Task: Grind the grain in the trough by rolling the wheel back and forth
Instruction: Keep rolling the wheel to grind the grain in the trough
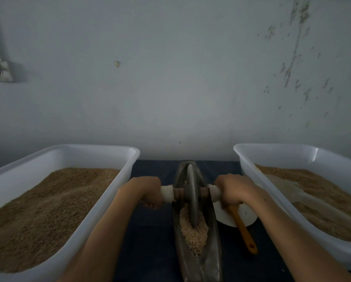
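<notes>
The trough [199, 259] is cut off at the bottom edge, and the wheel [191, 198] hides part of its hollow. Pale crushed grain [194, 235] lies in the trough, heaped just nearer than the wheel. Left of the trough the left tub [101, 204] holds brown grain; right of it the right tub [250, 165] holds the same. The grey wheel stands upright, the left hand [148, 192] and right hand [231, 190] each curled round an axle end.

Two white tubs [101, 200] [272, 192] flank the trough [209, 259]; narrow strips of dark worktop [150, 231] between, the right strip holding a plate [245, 216] and brush [243, 231].
</notes>
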